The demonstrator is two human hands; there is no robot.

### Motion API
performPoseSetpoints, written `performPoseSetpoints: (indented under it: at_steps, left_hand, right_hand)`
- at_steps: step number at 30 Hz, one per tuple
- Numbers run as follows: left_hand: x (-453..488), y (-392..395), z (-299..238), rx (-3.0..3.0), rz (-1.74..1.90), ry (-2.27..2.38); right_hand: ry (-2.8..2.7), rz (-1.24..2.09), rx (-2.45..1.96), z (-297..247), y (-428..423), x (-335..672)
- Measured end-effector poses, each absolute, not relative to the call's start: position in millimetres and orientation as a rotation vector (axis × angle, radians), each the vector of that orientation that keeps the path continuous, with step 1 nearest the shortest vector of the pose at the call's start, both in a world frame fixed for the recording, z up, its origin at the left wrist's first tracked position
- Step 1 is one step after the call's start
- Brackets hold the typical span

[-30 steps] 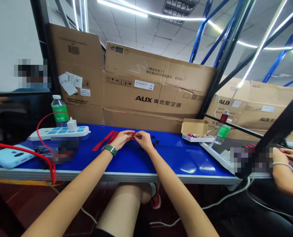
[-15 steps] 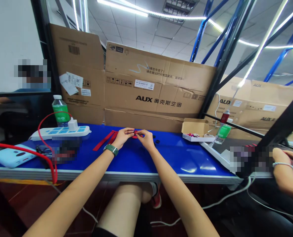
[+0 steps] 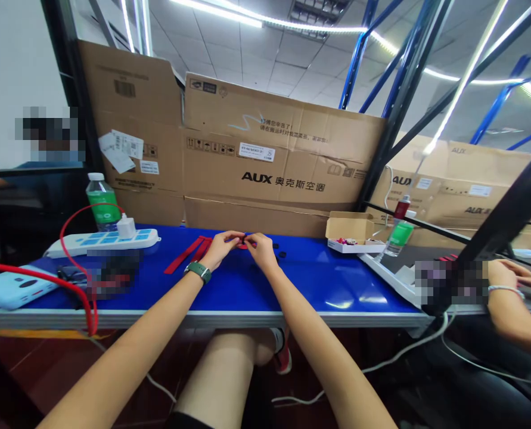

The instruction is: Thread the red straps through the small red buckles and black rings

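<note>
My left hand [image 3: 223,250], with a green watch on its wrist, is closed in a pinch above the blue tabletop. My right hand [image 3: 260,250] pinches right beside it, the fingertips of both nearly meeting. Between them is a red strap [image 3: 248,245] with a small dark bit at the fingertips; the fingers hide most of it. More red straps [image 3: 185,256] lie flat to the left of my left hand. Just right of my right hand are small black pieces [image 3: 282,254], too small to identify.
A white power strip [image 3: 102,239] with a plugged-in charger, a green-labelled bottle [image 3: 103,205] and a light blue power bank [image 3: 17,288] stand at left. An open carton [image 3: 352,245] of small parts is at back right. Cardboard [image 3: 287,205] walls the back. Another person's hands work at far right.
The view has shifted slightly, moving the scene a little left. Both hands stay together at the same spot; a dark bit now shows at the fingertips where red showed before.
</note>
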State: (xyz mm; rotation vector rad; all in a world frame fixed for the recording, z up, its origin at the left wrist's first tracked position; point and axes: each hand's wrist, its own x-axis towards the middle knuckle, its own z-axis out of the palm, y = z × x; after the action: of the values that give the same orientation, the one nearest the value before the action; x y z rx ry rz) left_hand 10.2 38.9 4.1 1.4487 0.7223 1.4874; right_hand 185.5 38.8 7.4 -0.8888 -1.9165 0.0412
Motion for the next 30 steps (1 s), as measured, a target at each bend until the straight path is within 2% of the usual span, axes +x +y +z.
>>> performPoseSetpoints:
  at_steps: [9, 17, 23, 30]
  left_hand:
    - [5.6, 33.7, 4.4, 1.089, 1.316, 0.7]
    - [-1.7, 39.4, 9.5, 1.035, 1.566, 0.743]
    - [1.9, 36.1, 11.3, 1.12, 1.457, 0.721]
    - [6.1, 28.3, 16.5, 1.692, 1.4, 0.794]
  right_hand:
    - [-1.9, 0.331, -0.759, 9.3, 35.4, 185.8]
    - [-1.81, 0.196, -0.759, 14.0, 35.4, 184.9]
    - [-1.877, 0.12, -0.712, 10.4, 38.7, 188.9]
    - [-1.944, 0.21, -0.678, 10.9, 42.1, 193.7]
